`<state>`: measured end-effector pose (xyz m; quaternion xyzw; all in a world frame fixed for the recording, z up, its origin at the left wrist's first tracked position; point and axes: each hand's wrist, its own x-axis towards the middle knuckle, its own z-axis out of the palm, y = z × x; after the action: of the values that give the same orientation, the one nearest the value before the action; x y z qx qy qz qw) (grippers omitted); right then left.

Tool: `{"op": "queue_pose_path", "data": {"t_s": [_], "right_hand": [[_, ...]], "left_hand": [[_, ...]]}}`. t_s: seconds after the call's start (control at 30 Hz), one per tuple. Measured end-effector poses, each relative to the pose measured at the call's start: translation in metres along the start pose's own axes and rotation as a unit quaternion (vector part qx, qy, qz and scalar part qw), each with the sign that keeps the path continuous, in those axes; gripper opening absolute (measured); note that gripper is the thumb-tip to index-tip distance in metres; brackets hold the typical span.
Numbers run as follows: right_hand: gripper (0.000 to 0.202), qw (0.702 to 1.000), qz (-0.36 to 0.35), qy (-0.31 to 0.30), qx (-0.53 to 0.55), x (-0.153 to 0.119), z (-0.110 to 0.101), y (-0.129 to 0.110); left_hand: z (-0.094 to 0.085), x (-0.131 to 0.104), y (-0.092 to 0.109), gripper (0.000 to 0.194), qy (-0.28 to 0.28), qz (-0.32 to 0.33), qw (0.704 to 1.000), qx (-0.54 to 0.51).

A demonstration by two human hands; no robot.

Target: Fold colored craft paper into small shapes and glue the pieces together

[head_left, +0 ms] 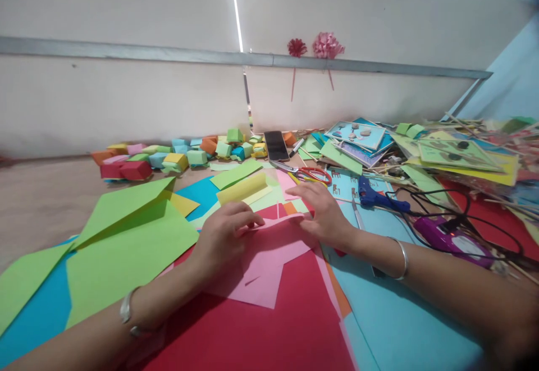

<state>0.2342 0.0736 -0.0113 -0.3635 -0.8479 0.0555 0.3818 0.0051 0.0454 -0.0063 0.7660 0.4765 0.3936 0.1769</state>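
Note:
A sheet of pink paper (269,259) lies in front of me, its far edge raised in a curled fold. My left hand (225,239) has its fingers bent over the left end of that fold and grips it. At the other end, the thumb of my right hand (326,216) touches the paper, while its fingers stretch forward, apart from the thumb. Under the pink sheet is a larger red sheet (252,337). Red-handled scissors (311,174) lie just beyond my right hand. A craft knife (357,214) is beside it, partly hidden by my forearm.
Green sheets (130,253) spread to the left, a light blue sheet (404,298) to the right. Small paper boxes (197,157) and a phone (276,145) line the wall. A blue glue gun (381,197), a purple corded device (452,242) and stacked cards (356,135) crowd the right.

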Motion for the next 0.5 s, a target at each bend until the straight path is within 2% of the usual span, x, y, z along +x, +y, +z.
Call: {"op": "queue_pose_path", "data": {"t_s": [0.07,0.13,0.2,0.3,0.4,0.5], "right_hand": [[0.013,0.995,-0.088,-0.018,-0.033,0.0,0.0,0.001],[0.019,0.985,-0.143,-0.055,-0.079,-0.001,0.001,0.001],[0.022,0.972,-0.165,-0.094,-0.14,-0.003,0.002,0.0],[0.019,0.955,-0.164,-0.126,-0.211,-0.007,0.004,-0.003],[0.021,0.945,-0.18,-0.12,-0.245,-0.01,0.006,-0.008],[0.026,0.939,-0.205,-0.101,-0.259,-0.012,0.009,-0.014]], "left_hand": [[-0.001,-0.003,0.001,0.014,-0.054,0.067,0.993,0.084],[0.0,-0.007,0.005,0.012,-0.111,0.109,0.976,0.149],[0.001,-0.011,0.011,0.01,-0.144,0.11,0.967,0.18],[0.007,-0.017,0.017,0.008,-0.115,0.062,0.977,0.17],[0.012,-0.022,0.018,0.023,-0.071,0.02,0.991,0.112],[0.013,-0.025,0.015,0.022,-0.091,0.009,0.991,0.093]]}}
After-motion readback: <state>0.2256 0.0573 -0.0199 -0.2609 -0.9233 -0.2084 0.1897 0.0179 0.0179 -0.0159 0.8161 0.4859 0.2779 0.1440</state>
